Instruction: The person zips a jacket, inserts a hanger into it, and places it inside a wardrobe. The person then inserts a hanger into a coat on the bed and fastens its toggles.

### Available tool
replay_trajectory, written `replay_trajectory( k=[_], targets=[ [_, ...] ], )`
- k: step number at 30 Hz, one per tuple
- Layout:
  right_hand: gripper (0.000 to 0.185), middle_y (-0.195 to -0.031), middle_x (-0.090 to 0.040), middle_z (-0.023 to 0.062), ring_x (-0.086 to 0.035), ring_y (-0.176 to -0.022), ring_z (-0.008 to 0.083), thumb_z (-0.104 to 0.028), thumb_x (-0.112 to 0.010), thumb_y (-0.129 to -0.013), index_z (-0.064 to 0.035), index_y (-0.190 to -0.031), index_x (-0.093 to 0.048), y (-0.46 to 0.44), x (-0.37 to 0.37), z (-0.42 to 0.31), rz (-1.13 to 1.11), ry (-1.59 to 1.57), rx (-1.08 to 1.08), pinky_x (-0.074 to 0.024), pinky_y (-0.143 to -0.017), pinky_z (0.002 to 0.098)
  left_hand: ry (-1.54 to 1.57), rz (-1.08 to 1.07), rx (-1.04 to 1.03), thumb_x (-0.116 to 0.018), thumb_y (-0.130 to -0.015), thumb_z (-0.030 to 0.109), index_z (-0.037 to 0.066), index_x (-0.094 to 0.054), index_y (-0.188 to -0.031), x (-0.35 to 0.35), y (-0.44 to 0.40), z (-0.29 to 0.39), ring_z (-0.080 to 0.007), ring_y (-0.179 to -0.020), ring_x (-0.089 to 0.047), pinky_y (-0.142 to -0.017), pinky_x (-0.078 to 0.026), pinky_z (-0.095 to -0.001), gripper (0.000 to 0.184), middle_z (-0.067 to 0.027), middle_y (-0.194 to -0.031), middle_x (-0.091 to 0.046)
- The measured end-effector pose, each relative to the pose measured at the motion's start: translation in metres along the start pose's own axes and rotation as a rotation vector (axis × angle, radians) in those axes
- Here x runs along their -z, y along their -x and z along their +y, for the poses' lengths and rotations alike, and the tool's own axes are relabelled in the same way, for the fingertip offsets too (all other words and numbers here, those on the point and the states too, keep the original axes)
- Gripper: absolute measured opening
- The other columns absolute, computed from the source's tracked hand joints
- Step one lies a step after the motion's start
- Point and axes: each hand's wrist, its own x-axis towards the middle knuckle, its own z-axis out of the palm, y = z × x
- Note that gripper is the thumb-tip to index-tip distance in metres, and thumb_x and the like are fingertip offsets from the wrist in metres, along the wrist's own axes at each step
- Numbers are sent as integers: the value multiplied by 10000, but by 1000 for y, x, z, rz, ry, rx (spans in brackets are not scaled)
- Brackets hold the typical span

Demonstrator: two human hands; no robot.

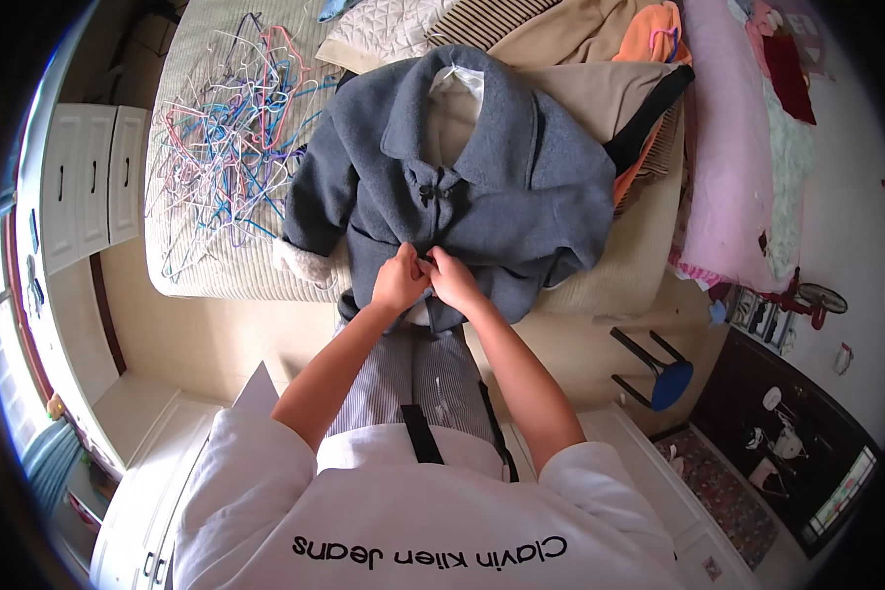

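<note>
A grey wool-like coat [551, 211] lies front up on the bed, its wide collar toward the far side and a dark toggle fastening near the neck. Pale fleece shows at its left-hand cuff. At the middle of the coat's lower front, my left hand [400, 280] has its fingers closed on the front edge. Close beside it, my right hand [452, 279] pinches the same opening, and the fingertips of both hands nearly meet. Whatever small fastener may sit between the fingers is hidden. The coat's hem hangs over the bed's near edge, by my legs.
Tangled wire hangers [236, 138] are heaped on the left of the ribbed bed cover [192, 270]. Folded clothes, including beige trousers [600, 98] and a cream quilted piece [379, 34], lie behind the coat. A blue-seated stool [671, 385] stands on the floor at right.
</note>
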Motion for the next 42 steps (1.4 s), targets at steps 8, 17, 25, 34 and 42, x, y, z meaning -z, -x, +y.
replay_trajectory(
  k=[8, 17, 25, 34, 42],
  targets=[
    [219, -632, -566, 171, -544, -542, 307, -226, -484, -924, -35, -826, -526, 1, -8, 5, 240, -163, 54, -424, -520, 385, 89, -56, 12, -717, -677, 99, 39, -389, -789, 5, -1, 3, -194, -518, -561, -507, -440, -330, 352, -96, -560, -536],
    [277, -533, -485, 6, -446, -440, 75, -234, -490, -940, -35, -750, -524, -3, 13, 1, 72, -618, -203, -354, -415, 257, 651, -338, 71, -662, -778, -27, 89, -313, -733, 11, -4, -8, -87, -571, -501, -552, -512, -289, 371, 22, -615, -387],
    [226, -652, -542, -7, -500, -551, 68, -277, -535, -912, -56, -870, -558, 9, 9, 2, 250, -966, -184, -407, -510, 193, 889, -313, 127, -612, -819, -38, 103, -313, -741, 4, -15, -18, -173, -750, -630, -687, -522, -308, 340, 8, -683, -452],
    [206, -826, -603, 47, -562, -680, 99, -117, -610, -813, -72, -997, -531, 43, -36, 76, 273, -765, -544, -462, -548, 254, 963, -235, 225, -590, -760, -103, 87, -419, -1086, -19, -20, -66, -235, -1158, -480, -893, -443, -356, 413, -126, -1242, -508],
    [562, -950, -612, 121, -592, -884, 282, -166, -694, -690, -184, -1200, -457, 24, -91, 135, 218, -177, -566, -478, -752, 382, -201, -387, 242, -762, -636, 232, 55, -514, -1053, -52, 32, -137, -273, -904, -613, -803, -484, -367, 516, -132, -962, -620]
  ],
)
